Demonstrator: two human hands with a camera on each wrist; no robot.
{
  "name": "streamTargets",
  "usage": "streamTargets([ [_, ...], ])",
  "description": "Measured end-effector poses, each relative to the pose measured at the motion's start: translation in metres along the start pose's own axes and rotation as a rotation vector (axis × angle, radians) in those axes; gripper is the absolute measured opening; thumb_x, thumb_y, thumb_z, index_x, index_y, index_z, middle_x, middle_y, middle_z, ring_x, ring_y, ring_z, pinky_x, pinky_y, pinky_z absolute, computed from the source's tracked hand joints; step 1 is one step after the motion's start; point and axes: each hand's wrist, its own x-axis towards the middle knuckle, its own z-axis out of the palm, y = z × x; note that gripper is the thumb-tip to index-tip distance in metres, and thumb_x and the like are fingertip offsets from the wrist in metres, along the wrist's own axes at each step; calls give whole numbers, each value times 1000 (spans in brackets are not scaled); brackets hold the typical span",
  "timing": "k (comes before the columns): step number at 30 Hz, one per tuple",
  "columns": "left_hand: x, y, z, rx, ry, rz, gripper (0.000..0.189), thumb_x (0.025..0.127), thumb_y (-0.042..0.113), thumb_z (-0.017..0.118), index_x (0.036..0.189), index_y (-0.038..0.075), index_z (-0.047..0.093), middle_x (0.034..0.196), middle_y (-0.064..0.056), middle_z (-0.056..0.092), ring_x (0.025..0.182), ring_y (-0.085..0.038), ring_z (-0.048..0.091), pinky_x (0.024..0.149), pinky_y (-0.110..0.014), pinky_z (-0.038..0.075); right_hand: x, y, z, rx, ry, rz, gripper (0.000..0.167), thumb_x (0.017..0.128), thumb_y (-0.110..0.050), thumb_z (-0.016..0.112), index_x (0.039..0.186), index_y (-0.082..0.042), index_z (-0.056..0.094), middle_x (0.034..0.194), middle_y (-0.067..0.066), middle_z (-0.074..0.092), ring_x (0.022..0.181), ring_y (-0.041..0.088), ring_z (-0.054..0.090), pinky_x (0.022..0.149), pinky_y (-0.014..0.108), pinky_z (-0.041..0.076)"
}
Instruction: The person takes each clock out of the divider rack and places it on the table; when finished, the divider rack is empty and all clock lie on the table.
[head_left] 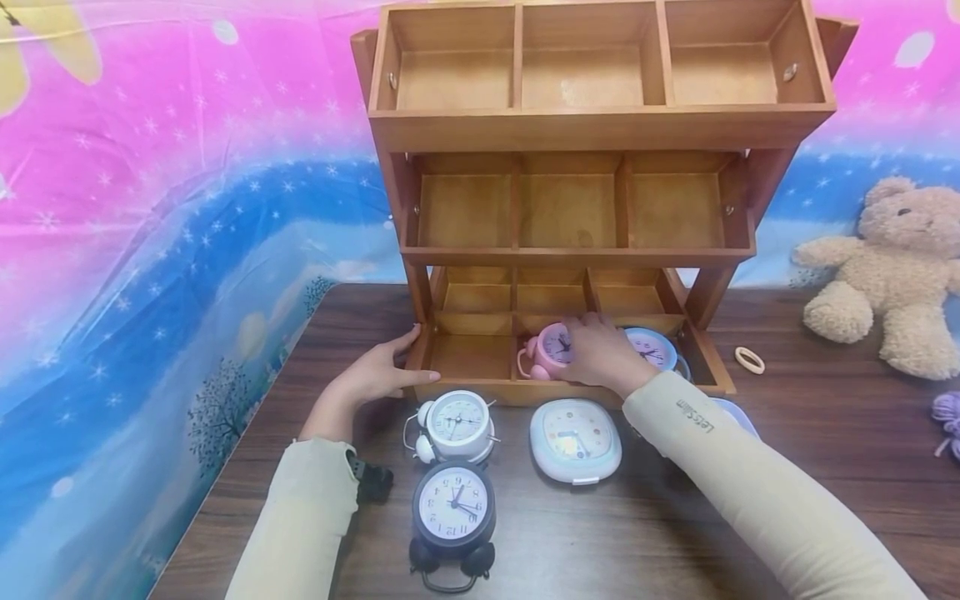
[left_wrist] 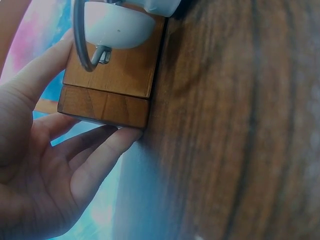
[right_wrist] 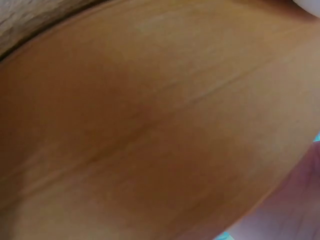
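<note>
A brown wooden tiered shelf (head_left: 600,132) stands at the back of the table. My left hand (head_left: 378,367) grips the front left corner of its lowest tier, thumb over the rim and fingertips against the side (left_wrist: 105,107). In the middle compartment of that tier sits a pink twin-bell alarm clock (head_left: 552,347), and my right hand (head_left: 600,352) holds it from its right side. A blue round alarm clock (head_left: 651,348) sits in the right compartment, partly behind the right hand. The right wrist view shows mostly the shelf's wood (right_wrist: 150,120) up close.
In front of the shelf are a white twin-bell clock (head_left: 459,418), a black twin-bell clock (head_left: 453,504) and a pale blue squarish clock (head_left: 575,442). A lavender object (head_left: 738,414) shows behind the right sleeve. Rightward are a wooden ring (head_left: 749,360), teddy bear (head_left: 892,258) and purple yarn (head_left: 948,412).
</note>
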Motion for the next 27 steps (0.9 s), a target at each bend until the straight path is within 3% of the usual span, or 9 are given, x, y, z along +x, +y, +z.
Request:
streamTargets([
  [12,0,0,1,-1,1,-7,96,87,45,74,160,25,16,158,-26,25,98,-31,69,99,-50,49,4,4,0,64,-14,63,104,70,-54,83,142,6,39,131,25,45,112,37,53,97,55,49],
  [19,1,-1,1,1,1,-2,98,86,47,75,160,24,15,159,-27,24,100,-33,69,98,-50,50,2,1,-6,101,54,54,105,67,-45,86,144,6,35,138,27,37,121,40,43,101,59,44],
  [27,2,-1,0,1,-1,2,99,85,49,75,160,24,16,158,-27,25,100,-32,69,98,-50,50,-5,-4,-16,181,167,70,108,66,-47,86,147,0,33,139,25,36,122,39,40,98,59,47],
])
